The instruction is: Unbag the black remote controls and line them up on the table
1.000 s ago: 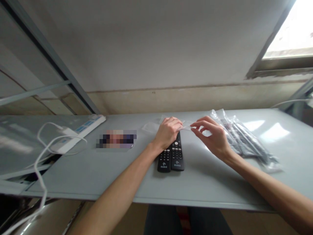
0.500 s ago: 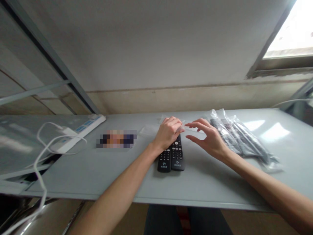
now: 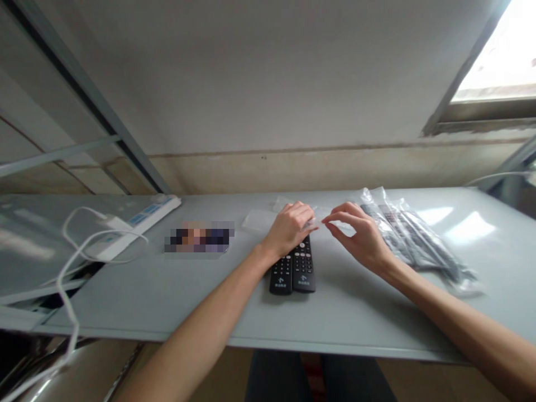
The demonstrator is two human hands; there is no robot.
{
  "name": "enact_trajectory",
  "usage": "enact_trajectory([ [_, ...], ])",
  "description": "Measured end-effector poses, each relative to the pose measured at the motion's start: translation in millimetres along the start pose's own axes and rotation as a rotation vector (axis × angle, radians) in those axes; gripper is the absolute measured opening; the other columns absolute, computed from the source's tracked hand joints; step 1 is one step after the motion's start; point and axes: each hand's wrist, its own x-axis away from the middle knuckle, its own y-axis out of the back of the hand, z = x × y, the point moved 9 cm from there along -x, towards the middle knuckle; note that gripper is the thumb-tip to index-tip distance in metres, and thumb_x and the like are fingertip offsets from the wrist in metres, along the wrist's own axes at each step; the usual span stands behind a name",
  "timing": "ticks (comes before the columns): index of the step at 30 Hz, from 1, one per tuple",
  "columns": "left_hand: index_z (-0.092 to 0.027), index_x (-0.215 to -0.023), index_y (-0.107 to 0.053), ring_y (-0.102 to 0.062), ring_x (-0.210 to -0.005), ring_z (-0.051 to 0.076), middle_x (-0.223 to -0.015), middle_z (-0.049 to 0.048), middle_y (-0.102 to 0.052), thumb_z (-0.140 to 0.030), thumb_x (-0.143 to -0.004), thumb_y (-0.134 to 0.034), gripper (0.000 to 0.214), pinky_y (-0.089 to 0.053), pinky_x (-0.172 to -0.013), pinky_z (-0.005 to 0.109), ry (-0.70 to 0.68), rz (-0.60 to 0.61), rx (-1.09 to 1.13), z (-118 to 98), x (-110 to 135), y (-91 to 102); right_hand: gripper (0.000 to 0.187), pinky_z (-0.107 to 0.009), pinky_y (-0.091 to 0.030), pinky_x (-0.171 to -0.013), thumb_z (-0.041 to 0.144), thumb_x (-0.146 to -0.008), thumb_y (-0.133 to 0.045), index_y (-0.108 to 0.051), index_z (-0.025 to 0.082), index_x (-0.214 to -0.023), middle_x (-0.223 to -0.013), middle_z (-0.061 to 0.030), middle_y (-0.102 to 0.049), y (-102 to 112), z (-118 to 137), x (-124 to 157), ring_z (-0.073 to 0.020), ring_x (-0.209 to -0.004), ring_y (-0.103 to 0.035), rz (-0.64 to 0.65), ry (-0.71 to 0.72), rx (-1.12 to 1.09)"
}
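Observation:
Two black remote controls, the left one [image 3: 281, 279] and the right one [image 3: 304, 273], lie side by side on the table. Their upper ends are partly hidden under my left hand [image 3: 291, 226]. Its fingers are closed on a clear plastic bag [image 3: 313, 221], just above the remotes. To the right, thumb and forefinger of my right hand [image 3: 358, 229] are pinched together at the edge of that thin bag. More clear plastic [image 3: 256, 220] lies flat on the table behind and left of my left hand.
Several remotes in clear bags [image 3: 412, 234] lie right of my right hand. A blurred-out flat object [image 3: 199, 240] lies at the left. Beyond it are a white power strip [image 3: 140, 226] and a looping white cable [image 3: 62, 279]. The grey table [image 3: 167, 301] meets a wall behind.
My right thumb and forefinger have come together into a pinch at the bag's edge, close to my left hand. The left hand has shifted slightly right; the remotes have not moved.

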Motion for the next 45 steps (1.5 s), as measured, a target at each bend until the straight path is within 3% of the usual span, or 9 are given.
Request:
enact_trajectory([
  [6, -0.017, -0.103, -0.065, -0.066, -0.106, 0.023, -0.11, 0.008, -0.074, -0.031, -0.105, -0.063, 0.015, -0.048, -0.096, 0.037, 0.008, 0.022, 0.007, 0.4, 0.2, -1.6, 0.015, -0.04, -0.056, -0.084, 0.016, -0.097, -0.064, -0.075, 0.026, -0.1, -0.099, -0.0058, -0.068, -0.2, 2.4, -1.6, -0.023, -0.092, -0.067, 0.019, -0.013, -0.061],
  [11, -0.018, -0.106, -0.066, -0.067, -0.108, 0.024, -0.109, 0.008, -0.075, -0.03, -0.11, -0.051, 0.019, -0.049, -0.097, 0.039, 0.0, 0.031, 0.015, -1.2, 0.3, -2.4, 0.026, -0.044, -0.056, -0.086, 0.018, -0.099, -0.064, -0.076, 0.031, -0.118, -0.104, -0.0058, -0.069, -7.5, 9.8, -0.2, -0.0235, -0.095, -0.066, 0.083, 0.045, -0.086],
  [13, -0.018, -0.116, -0.066, -0.067, -0.113, 0.024, -0.117, 0.0089, -0.075, -0.029, -0.111, -0.046, 0.024, -0.05, -0.101, 0.04, -0.012, 0.037, 0.043, -3.4, 0.2, -2.8, 0.027, -0.044, -0.056, -0.086, 0.019, -0.098, -0.066, -0.077, 0.031, -0.12, -0.104, -0.0059, -0.069, -7.2, 10.0, 0.4, -0.0239, -0.095, -0.065, 0.068, 0.063, -0.075],
  [18, -0.018, -0.147, -0.052, -0.063, -0.128, 0.022, -0.14, 0.0097, -0.068, -0.011, -0.107, -0.038, 0.042, -0.046, -0.112, 0.04, -0.045, 0.118, 0.031, -8.6, 0.0, -6.8, 0.018, -0.042, -0.056, -0.082, 0.018, -0.098, -0.066, -0.081, 0.028, -0.102, -0.097, -0.0059, -0.071, -1.4, 8.0, -0.3, -0.023, -0.091, -0.064, 0.011, 0.059, -0.052],
  [21, -0.016, -0.153, -0.046, -0.061, -0.129, 0.023, -0.142, 0.0102, -0.066, -0.008, -0.105, -0.037, 0.049, -0.045, -0.113, 0.04, -0.064, 0.152, -0.025, -8.8, 0.1, -7.5, 0.021, -0.044, -0.056, -0.084, 0.017, -0.099, -0.065, -0.08, 0.028, -0.107, -0.1, -0.0058, -0.073, -4.4, 11.5, -0.1, -0.0237, -0.092, -0.065, 0.051, 0.07, -0.085],
  [25, -0.015, -0.152, -0.046, -0.06, -0.13, 0.025, -0.144, 0.0122, -0.065, -0.019, -0.11, -0.036, 0.043, -0.044, -0.114, 0.043, -0.076, 0.139, -0.049, -8.8, -0.2, -6.2, 0.026, -0.047, -0.057, -0.089, 0.018, -0.099, -0.066, -0.079, 0.03, -0.118, -0.109, -0.0067, -0.076, -9.9, 15.6, 1.7, -0.0266, -0.102, -0.066, 0.097, 0.086, -0.129],
  [31, -0.016, -0.143, -0.054, -0.062, -0.127, 0.025, -0.138, 0.0125, -0.068, -0.025, -0.112, -0.037, 0.037, -0.046, -0.109, 0.042, -0.065, 0.136, 0.009, -13.7, -0.6, -6.9, 0.023, -0.04, -0.055, -0.075, 0.022, -0.098, -0.069, -0.079, 0.031, -0.117, -0.084, -0.0032, -0.062, -5.5, 14.0, 1.3, -0.0222, -0.08, -0.059, 0.053, 0.083, -0.089],
  [45, -0.019, -0.132, -0.062, -0.062, -0.126, 0.026, -0.122, 0.0097, -0.073, -0.013, -0.101, -0.053, 0.033, -0.049, -0.107, 0.043, -0.083, 0.155, 0.033, -16.9, 0.1, -8.2, 0.016, -0.039, -0.053, -0.075, 0.022, -0.101, -0.064, -0.079, 0.028, -0.098, -0.085, -0.0047, -0.065, -3.7, 9.3, 0.6, -0.0223, -0.081, -0.058, 0.042, 0.058, -0.051],
])
